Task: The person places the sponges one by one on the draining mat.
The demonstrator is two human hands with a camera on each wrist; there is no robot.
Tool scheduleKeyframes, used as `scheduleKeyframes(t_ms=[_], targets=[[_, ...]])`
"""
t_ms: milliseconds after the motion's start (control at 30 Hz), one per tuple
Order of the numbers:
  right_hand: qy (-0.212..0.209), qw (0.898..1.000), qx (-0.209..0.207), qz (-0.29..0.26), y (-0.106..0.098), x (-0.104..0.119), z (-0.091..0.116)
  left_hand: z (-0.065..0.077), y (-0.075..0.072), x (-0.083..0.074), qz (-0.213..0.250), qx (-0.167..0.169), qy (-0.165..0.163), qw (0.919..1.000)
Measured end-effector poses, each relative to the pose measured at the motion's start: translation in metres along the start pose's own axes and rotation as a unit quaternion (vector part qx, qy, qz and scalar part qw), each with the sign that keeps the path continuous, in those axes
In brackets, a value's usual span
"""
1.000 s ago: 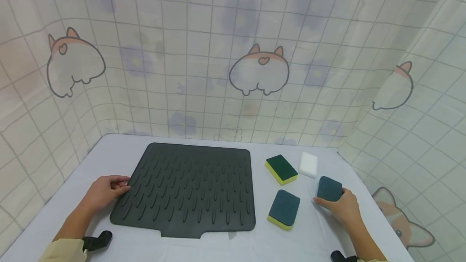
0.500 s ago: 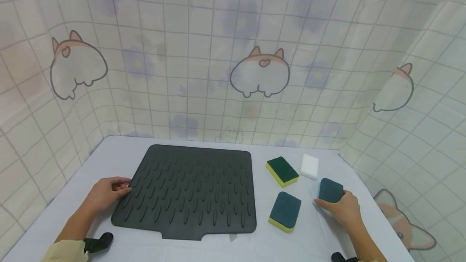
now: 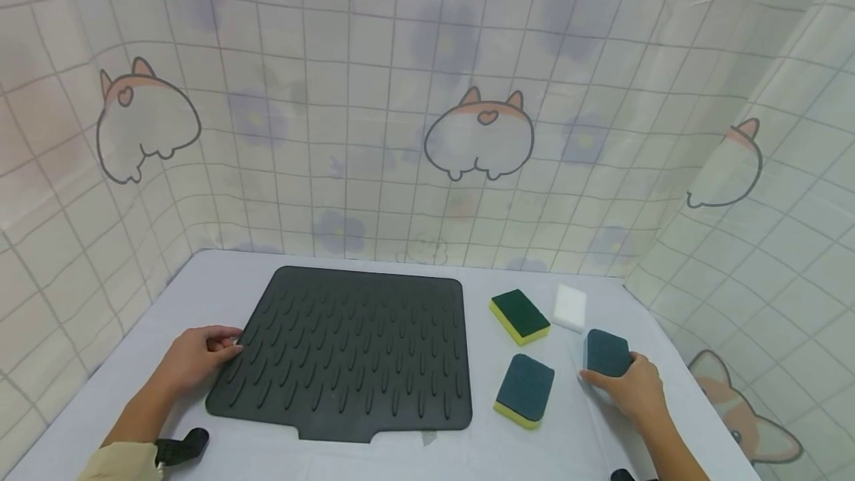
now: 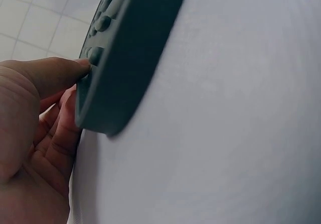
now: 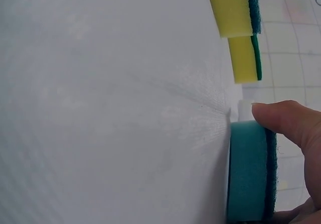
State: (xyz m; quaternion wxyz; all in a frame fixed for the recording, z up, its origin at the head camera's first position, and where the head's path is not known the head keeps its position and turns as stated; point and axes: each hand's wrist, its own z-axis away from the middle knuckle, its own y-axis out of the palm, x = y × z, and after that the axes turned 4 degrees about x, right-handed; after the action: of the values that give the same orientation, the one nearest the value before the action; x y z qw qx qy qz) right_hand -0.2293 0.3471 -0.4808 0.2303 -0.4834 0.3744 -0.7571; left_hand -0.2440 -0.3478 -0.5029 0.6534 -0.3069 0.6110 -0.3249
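On the left of the table lies a dark grey rubbery mat (image 3: 354, 351) with rows of raised ridges and a tab at its front edge. My left hand (image 3: 197, 355) pinches its left edge; in the left wrist view the thumb (image 4: 57, 76) is on the ridged face and the other fingers are at the rim. At the right, my right hand (image 3: 631, 384) holds a blue sponge (image 3: 606, 352) with a dark scouring top, thumb on one side and fingers on the opposite side. The right wrist view shows this sponge (image 5: 248, 171) sitting on the white tablecloth.
Between mat and right hand lie a yellow sponge with a dark green top (image 3: 521, 312) and a yellow sponge with a blue-grey top (image 3: 525, 386). A white block (image 3: 569, 307) lies behind the held sponge. A grid-patterned curtain (image 3: 374, 117) encloses the table's back and sides.
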Motion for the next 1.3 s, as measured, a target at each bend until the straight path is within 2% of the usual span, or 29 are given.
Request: scheduleKeyframes(t_ms=[267,700,1000,1300], targets=[[0.008,1.000,0.003,-0.012,-0.001,0.002,0.001,0.004,0.000,-0.002,-0.002,-0.007,0.010,0.9999],[0.004,1.000,-0.004,-0.025,-0.001,0.002,0.004,0.004,0.000,-0.002,0.000,-0.005,0.004,1.0000],[0.000,0.999,0.005,-0.033,-0.002,0.003,0.007,0.004,0.001,-0.003,-0.019,-0.009,0.022,0.9995],[-0.015,0.998,-0.013,-0.056,-0.002,0.007,0.011,0.006,0.001,-0.006,-0.025,-0.013,0.028,0.9992]])
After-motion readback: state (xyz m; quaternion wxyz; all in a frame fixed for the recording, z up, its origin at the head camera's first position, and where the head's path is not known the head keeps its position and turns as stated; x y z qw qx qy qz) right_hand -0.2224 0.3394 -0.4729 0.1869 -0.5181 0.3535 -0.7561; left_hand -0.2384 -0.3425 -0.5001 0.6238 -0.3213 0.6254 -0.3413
